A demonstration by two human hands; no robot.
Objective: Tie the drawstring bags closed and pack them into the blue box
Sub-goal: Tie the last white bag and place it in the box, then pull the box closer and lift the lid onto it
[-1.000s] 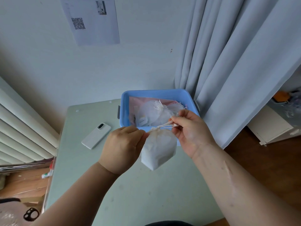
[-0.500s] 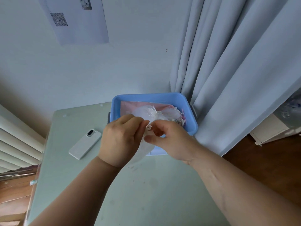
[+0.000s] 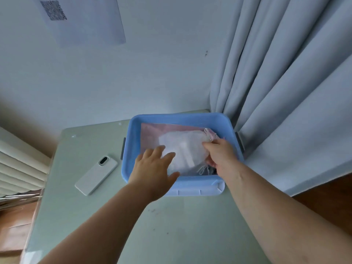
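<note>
The blue box (image 3: pixel 182 119) stands at the far right of the table, against the curtain. White drawstring bags (image 3: pixel 182 147) lie inside it on a pink sheet, with cord ends showing near the front and back right. My left hand (image 3: pixel 152 168) reaches over the box's front left rim, fingers straight and spread, touching the top bag. My right hand (image 3: pixel 219 155) is inside the box at the right, its fingers curled round the edge of the white bag. Blur hides whether the cords are knotted.
A white phone (image 3: pixel 96 175) lies face down on the pale green table (image 3: pixel 171 225), left of the box. A grey curtain (image 3: pixel 285 92) hangs right behind the box. A radiator sits at the left edge. A paper sheet hangs on the wall.
Both hands held the bag in the air in front of the box and worked its cord. The bag now lies inside the box, with both hands moved forward onto it.
</note>
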